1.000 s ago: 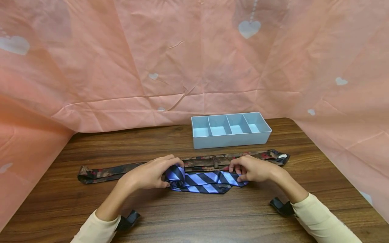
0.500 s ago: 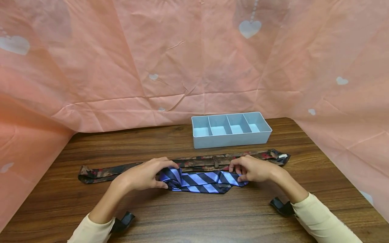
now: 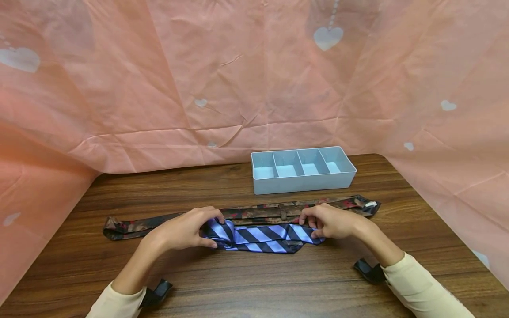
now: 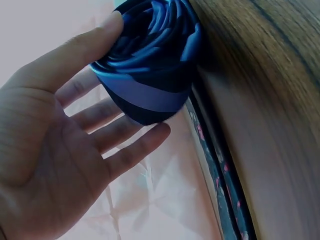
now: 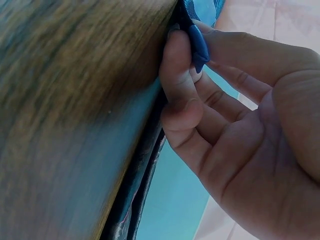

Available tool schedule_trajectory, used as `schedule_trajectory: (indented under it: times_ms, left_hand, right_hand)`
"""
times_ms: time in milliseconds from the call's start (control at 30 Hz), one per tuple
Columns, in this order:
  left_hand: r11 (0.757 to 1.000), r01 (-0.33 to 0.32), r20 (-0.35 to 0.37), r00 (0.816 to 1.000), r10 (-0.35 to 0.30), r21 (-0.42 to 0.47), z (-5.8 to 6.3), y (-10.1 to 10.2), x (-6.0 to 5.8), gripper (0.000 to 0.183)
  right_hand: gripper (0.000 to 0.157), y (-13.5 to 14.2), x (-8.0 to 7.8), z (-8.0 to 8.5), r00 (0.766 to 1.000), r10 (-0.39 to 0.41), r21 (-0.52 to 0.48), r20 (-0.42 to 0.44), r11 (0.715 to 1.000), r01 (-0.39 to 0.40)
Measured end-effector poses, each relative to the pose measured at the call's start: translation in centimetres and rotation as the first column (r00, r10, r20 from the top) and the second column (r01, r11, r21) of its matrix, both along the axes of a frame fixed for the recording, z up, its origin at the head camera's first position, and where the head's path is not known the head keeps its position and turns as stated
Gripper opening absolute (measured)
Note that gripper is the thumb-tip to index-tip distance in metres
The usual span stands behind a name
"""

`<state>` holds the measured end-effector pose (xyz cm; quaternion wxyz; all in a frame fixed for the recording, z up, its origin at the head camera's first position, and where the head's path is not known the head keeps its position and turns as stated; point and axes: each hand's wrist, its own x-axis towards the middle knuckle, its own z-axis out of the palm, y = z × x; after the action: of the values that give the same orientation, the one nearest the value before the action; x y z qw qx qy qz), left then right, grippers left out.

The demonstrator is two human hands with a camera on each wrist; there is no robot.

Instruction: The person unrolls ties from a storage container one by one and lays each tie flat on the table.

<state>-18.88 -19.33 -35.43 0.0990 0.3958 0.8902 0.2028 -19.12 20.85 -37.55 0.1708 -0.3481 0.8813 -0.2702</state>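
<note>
A blue and black striped necktie (image 3: 264,234) lies on the table, its left part wound into a roll (image 3: 218,232). My left hand (image 3: 187,229) holds that roll between thumb and fingers; in the left wrist view the coiled layers (image 4: 155,45) show, with the thumb on one side and the fingers behind. My right hand (image 3: 334,221) pinches the necktie's right end, a small blue tip (image 5: 197,47) in the right wrist view. Just behind lies a brown floral necktie (image 3: 254,214), stretched lengthwise and partly hidden by both hands.
A light blue box (image 3: 304,183) with several compartments stands on the wooden table (image 3: 254,282), behind the neckties. Pink cloth (image 3: 222,79) with white hearts hangs around the back and sides. Black straps (image 3: 157,293) show by the cuffs.
My left hand has shifted to the left with the roll, and the roll has turned and looks looser. The right hand stays in place on the necktie's end.
</note>
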Motion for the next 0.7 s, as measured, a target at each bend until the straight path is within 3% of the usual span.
schedule_trajectory:
  times_ms: [700]
  left_hand:
    - [1.000,-0.028,-0.133,0.991,0.026,-0.014,-1.3,1.2,0.4,0.037]
  right_hand:
    - [0.028,0.0,0.0,0.1,1.000,-0.002,0.008,-0.001,1.000,0.002]
